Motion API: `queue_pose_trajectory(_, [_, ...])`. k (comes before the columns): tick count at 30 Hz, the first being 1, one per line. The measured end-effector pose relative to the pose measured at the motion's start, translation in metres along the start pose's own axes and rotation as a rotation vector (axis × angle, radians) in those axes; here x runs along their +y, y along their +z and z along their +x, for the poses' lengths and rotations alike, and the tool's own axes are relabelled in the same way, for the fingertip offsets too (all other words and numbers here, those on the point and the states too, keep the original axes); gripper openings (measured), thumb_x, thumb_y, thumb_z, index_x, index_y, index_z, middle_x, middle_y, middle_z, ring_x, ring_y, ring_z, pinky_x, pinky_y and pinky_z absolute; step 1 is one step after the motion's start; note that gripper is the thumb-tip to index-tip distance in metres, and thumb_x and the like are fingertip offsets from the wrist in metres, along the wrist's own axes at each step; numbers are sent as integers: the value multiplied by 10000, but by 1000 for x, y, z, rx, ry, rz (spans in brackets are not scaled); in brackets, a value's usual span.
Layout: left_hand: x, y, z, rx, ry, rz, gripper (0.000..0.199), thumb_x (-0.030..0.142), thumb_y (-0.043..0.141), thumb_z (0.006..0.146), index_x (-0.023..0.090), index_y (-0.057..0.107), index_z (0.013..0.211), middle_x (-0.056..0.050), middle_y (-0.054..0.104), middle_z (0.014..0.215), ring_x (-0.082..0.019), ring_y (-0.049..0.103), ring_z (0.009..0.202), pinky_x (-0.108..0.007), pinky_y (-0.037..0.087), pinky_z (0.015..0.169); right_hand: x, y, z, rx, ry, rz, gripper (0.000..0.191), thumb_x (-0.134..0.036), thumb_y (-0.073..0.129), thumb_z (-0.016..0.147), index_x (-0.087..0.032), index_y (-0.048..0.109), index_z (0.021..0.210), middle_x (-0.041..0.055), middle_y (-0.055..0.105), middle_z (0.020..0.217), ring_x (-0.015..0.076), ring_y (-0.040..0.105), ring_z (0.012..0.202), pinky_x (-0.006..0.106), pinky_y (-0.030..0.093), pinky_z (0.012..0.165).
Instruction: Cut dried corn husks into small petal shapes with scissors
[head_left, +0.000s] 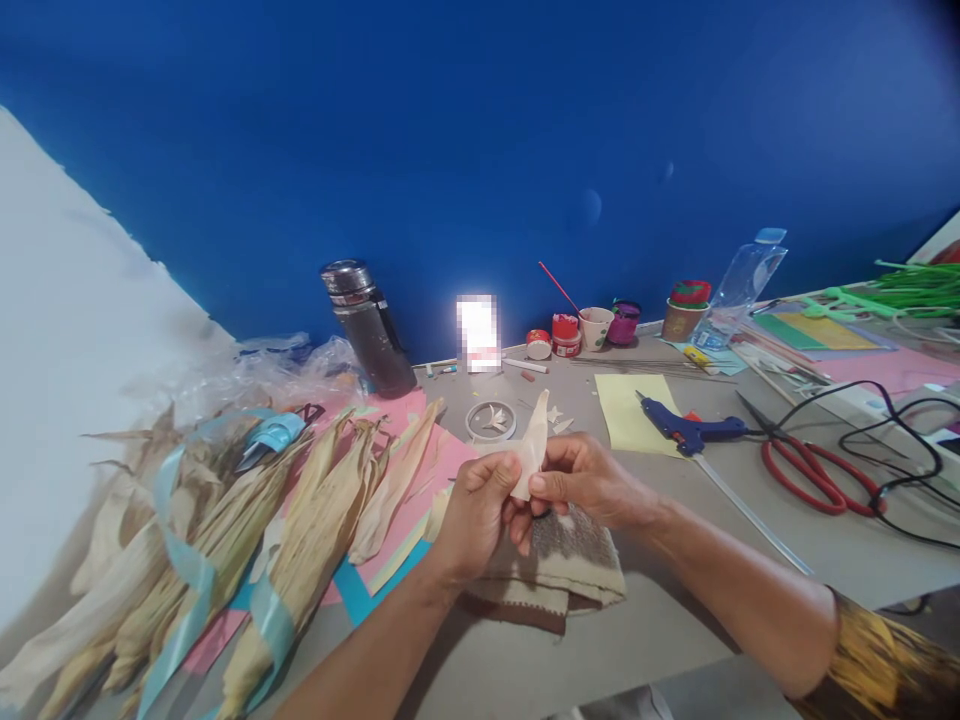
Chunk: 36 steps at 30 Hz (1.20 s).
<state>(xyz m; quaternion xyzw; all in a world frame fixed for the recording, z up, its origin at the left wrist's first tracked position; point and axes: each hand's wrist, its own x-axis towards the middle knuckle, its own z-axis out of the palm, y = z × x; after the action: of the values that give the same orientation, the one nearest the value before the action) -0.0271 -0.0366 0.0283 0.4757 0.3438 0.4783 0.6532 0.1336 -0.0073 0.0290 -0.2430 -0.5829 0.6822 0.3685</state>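
Note:
Between my two hands a pale piece of dried corn husk [534,440] stands upright, its narrow tip pointing up. My left hand [487,495] pinches its lower left edge with thumb and fingers. On the other side, my right hand [581,480] grips the lower right edge, thumb in front. Beneath both hands lies a folded brown and beige cloth [585,570]. Just beyond them, a roll of tape [469,420] lies flat with small pale husk cut-outs [495,418] inside its ring. More small pointed pieces [559,420] rest to its right.
Bundles of dried corn husks [315,540] with blue ribbon [180,560] cover the left side. A dark thermos [371,335] stands behind. To the right are a yellow paper [619,410], a blue glue gun [690,430], red-handled scissors [802,480], paint jars [566,337] and a plastic bottle [742,285].

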Motion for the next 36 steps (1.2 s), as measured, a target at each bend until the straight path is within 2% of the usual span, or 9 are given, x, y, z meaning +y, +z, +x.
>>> queue_pose_trajectory(5, [1,1,2,32,-44,7,471,589,612,812,154,564,638,33,506,484,-48,317,316,-212,352,321,6,0,0,27,7,49,339,-442,759,772,-107,711,745,33,658,612,67,467,471,204,365,464])
queue_pose_trajectory(12, [19,-5,3,155,71,378,323,396,649,823,182,493,639,45,506,529,-93,478,504,-207,386,516,4,4,1,78,-8,-174,281,-375,690,809,-110,738,729,43,683,645,73,466,470,204,351,456])
queue_pose_trajectory(16, [23,-6,1,107,58,419,385,437,522,892,191,429,611,50,429,547,-95,416,533,-219,336,540,5,14,-1,152,-57,-333,202,-268,638,806,-119,732,708,13,640,597,79,479,482,193,348,450])
queue_pose_trajectory(20, [30,-8,0,51,-21,537,372,433,487,891,196,406,617,60,377,547,-93,333,524,-231,278,530,2,3,2,69,14,-397,125,-202,629,761,-134,732,738,9,670,637,91,518,508,193,374,472])
queue_pose_trajectory(24, [37,-12,0,-66,-166,615,302,383,554,827,189,444,624,54,433,543,-94,361,528,-235,283,539,-11,-24,5,293,-43,-313,193,-305,632,806,-149,716,882,43,722,802,94,532,561,209,391,518])
queue_pose_trajectory(27, [33,-16,0,-177,-255,628,304,384,611,793,186,456,622,55,446,528,-94,367,521,-236,272,524,-20,-32,3,65,32,-371,305,-434,656,827,-139,717,870,51,709,795,107,544,612,216,389,547])
queue_pose_trajectory(30, [29,-21,-1,-237,-270,644,319,416,651,772,176,495,629,54,426,571,-98,371,545,-231,288,516,-23,-26,0,-157,126,-514,284,-405,772,731,-136,729,812,11,669,707,101,513,614,202,366,541])
queue_pose_trajectory(33, [31,-22,-2,-276,-274,632,318,450,672,757,166,560,668,46,411,611,-108,391,573,-226,327,519,-22,-18,-2,-214,150,-513,265,-370,791,709,-145,725,833,-12,650,693,98,516,618,197,380,555])
queue_pose_trajectory(36, [37,-19,-3,-216,-262,620,340,471,672,762,162,576,660,37,436,591,-109,415,552,-223,341,511,-22,-13,-2,-163,155,-561,246,-318,811,669,-161,704,825,-42,614,647,91,509,591,189,362,529])
